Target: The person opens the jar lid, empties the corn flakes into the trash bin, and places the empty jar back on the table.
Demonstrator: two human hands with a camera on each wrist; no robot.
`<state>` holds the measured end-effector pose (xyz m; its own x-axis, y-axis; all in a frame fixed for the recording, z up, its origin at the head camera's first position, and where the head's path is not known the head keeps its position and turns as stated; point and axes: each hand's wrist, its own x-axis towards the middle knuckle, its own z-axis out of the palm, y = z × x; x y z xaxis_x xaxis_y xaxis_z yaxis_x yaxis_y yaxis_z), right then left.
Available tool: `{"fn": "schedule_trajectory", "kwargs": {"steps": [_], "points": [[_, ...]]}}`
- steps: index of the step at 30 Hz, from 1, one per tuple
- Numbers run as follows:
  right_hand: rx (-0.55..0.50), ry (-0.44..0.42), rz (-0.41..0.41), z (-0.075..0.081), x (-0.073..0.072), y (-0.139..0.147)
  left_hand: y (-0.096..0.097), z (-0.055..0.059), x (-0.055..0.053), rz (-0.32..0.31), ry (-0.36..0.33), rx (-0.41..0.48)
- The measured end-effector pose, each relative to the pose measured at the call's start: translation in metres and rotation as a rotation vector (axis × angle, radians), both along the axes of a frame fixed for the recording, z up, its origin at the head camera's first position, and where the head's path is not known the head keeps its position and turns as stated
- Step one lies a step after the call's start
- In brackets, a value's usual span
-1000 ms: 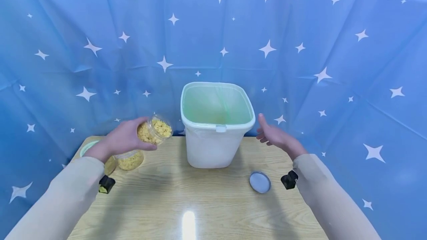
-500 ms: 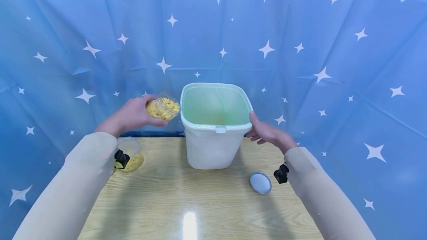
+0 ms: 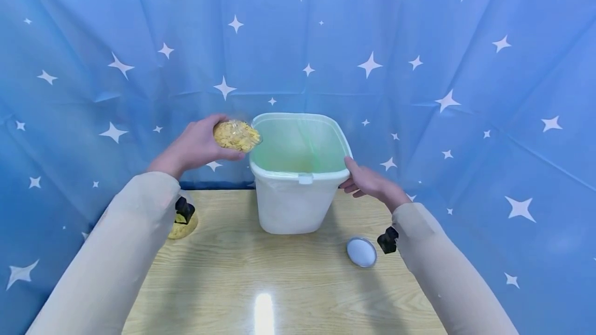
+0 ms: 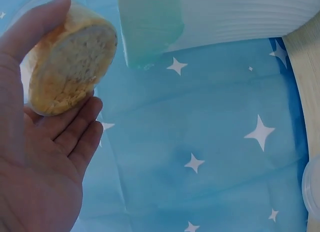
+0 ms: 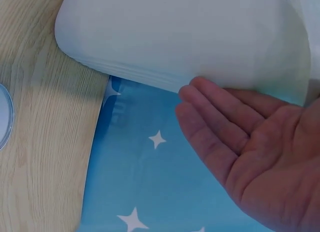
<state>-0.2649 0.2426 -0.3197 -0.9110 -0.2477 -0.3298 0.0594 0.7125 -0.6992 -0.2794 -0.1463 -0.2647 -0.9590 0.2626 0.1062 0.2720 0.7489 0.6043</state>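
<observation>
My left hand grips a clear jar of yellow flakes, thumb on top and fingers beneath. The jar tilts sideways, its mouth end at the left rim of a white bin. In the left wrist view the jar's round base faces the camera. Pale green shows inside the bin, like a thin liner. At the bin's right side, my right hand holds the rim, thumb at its edge and fingers against the outer wall. Those fingers look nearly straight in the right wrist view.
A round lid lies on the wooden table, right of the bin. Another container of yellow contents stands at the left, partly behind my left sleeve. A blue star-patterned curtain hangs behind the table.
My left hand has raised the jar and moved it right to the bin's rim, tilting it further. My right hand has moved left onto the bin's right rim.
</observation>
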Motion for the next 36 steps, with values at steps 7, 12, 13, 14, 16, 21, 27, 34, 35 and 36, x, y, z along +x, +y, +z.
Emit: {"fn": "schedule_trajectory", "kwargs": {"steps": [7, 12, 13, 14, 16, 21, 27, 34, 35, 36], "points": [[0.015, 0.027, 0.001, 0.001, 0.0, 0.0, 0.01, 0.006, 0.0, -0.011, 0.035, -0.035], [0.033, 0.032, -0.012, 0.004, 0.001, -0.002, 0.015, 0.009, 0.0, -0.009, 0.035, -0.051], [0.033, 0.032, -0.015, 0.004, 0.002, -0.003, 0.016, 0.009, -0.001, -0.009, 0.038, -0.053], [0.035, 0.033, -0.018, 0.004, 0.002, -0.004, 0.017, 0.01, -0.001, -0.008, 0.043, -0.06], [0.036, 0.034, -0.02, 0.005, 0.002, -0.007, 0.018, 0.011, -0.001, -0.009, 0.061, -0.079], [0.034, 0.031, -0.02, 0.007, 0.003, -0.012, 0.019, 0.014, -0.002, -0.037, 0.118, -0.152], [0.02, 0.038, -0.031, 0.008, 0.004, -0.014, 0.023, 0.017, -0.003, -0.032, 0.152, -0.208], [-0.016, -0.002, -0.042, 0.007, 0.005, -0.015, 0.028, 0.018, -0.001, 0.025, 0.145, -0.217], [-0.021, -0.011, -0.046, 0.006, 0.005, -0.015, 0.028, 0.017, -0.001, 0.029, 0.152, -0.226], [-0.022, -0.014, -0.044, 0.006, 0.005, -0.015, 0.028, 0.017, -0.001, 0.03, 0.163, -0.237]]}}
